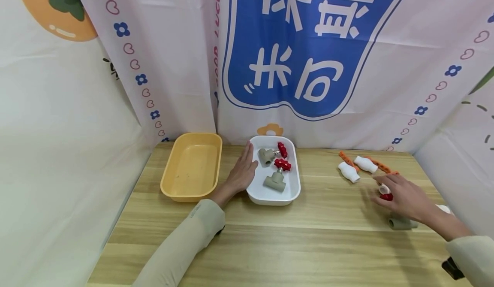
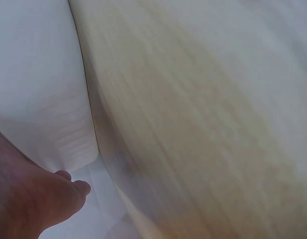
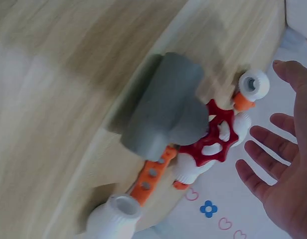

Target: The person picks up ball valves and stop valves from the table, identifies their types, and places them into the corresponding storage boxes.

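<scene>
My left hand [image 1: 243,172] rests against the left side of a white tray [image 1: 273,197], its fingers straight along the rim. Inside that tray lie two grey tee-shaped valves [image 1: 275,181] with red handwheels [image 1: 283,164]. On the right, my right hand [image 1: 405,196] hovers over another grey tee valve [image 3: 161,107], fingers spread and apart from it in the right wrist view. That valve's red handwheel [image 3: 217,133] faces the palm side. Around it are white fittings [image 3: 113,219] and an orange strip with holes [image 3: 149,179].
A yellow tray [image 1: 167,179] stands left of my left hand. Two white fittings [image 1: 349,172] and orange strips [image 1: 382,166] lie toward the back right of the wooden table [image 1: 270,252]. A printed cloth [image 1: 185,64] hangs along the table's back edge.
</scene>
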Tool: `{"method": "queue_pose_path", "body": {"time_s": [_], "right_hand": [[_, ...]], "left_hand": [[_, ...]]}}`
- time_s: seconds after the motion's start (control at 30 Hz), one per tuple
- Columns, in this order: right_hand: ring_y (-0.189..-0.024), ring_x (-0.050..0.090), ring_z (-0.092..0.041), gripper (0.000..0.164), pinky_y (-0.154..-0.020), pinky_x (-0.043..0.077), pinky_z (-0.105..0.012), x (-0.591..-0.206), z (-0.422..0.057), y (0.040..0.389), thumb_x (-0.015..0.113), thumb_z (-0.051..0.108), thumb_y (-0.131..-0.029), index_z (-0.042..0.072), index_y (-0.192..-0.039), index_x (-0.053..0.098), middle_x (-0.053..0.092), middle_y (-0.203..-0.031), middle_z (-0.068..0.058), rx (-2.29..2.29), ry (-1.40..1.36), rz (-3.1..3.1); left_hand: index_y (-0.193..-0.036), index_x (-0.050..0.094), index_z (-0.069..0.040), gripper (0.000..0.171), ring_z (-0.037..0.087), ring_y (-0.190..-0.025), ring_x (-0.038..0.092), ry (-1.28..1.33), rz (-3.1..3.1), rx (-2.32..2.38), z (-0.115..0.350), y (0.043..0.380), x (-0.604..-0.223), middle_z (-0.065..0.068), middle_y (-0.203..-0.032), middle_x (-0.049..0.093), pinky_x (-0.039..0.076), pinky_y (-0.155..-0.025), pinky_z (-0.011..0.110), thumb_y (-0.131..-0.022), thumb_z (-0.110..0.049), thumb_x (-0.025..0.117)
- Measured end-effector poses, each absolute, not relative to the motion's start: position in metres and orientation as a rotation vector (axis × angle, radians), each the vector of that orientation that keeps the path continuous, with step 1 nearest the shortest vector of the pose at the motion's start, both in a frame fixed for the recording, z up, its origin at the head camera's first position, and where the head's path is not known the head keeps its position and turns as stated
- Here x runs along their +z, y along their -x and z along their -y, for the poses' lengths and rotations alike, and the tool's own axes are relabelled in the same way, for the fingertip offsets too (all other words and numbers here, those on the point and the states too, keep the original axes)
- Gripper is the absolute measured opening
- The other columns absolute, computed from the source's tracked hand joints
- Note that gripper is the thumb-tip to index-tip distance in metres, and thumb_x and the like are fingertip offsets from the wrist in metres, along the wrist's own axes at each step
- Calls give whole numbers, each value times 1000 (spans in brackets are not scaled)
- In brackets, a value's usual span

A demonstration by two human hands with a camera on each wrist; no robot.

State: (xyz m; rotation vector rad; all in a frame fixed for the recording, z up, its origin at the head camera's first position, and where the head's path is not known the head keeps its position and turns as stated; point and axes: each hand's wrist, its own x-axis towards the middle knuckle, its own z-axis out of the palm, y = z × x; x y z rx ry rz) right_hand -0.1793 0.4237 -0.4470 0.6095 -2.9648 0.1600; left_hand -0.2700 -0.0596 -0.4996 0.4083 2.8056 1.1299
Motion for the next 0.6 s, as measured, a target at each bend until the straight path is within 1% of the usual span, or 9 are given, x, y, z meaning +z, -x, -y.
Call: {"method": "queue_pose_path", "body": {"time_s": [0.07,0.13,0.23,0.5,0.6], "right_hand": [[-104,68,-45,66,-78,60,-62,-450,-428,178,89,40,-85,-1,-132,67,69,-121,-28,154,-603,2961],[-102,68,-45,65,-75,60,-61,-453,-432,178,91,37,-83,-2,-130,67,69,-118,-29,151,-617,2944],[-100,69,-45,64,-76,60,-61,-458,-438,177,93,34,-81,-2,-128,69,70,-115,-29,144,-631,2914],[-99,69,-48,65,-79,59,-64,-466,-449,174,93,37,-80,-4,-125,70,70,-113,-30,113,-627,2923],[-99,68,-48,65,-77,59,-63,-468,-451,173,93,37,-80,-3,-125,70,70,-113,-29,122,-619,2927]], "left_hand": [[-170,1,-4,67,28,-165,2,-405,-2802,1136,60,270,-499,6,-179,-8,10,-134,49,-114,-32,26],[-170,1,-4,67,28,-165,2,-402,-2802,1134,60,270,-500,6,-180,-8,10,-134,49,-114,-32,26],[-170,0,-4,67,28,-165,2,-402,-2807,1127,60,270,-499,6,-179,-9,10,-134,49,-114,-33,26],[-170,-1,-4,68,26,-165,1,-403,-2809,1117,59,269,-498,6,-179,-10,9,-134,48,-115,-34,25],[-170,-1,-4,68,27,-165,1,-404,-2810,1117,60,268,-498,7,-179,-9,10,-134,49,-114,-33,25]]}}
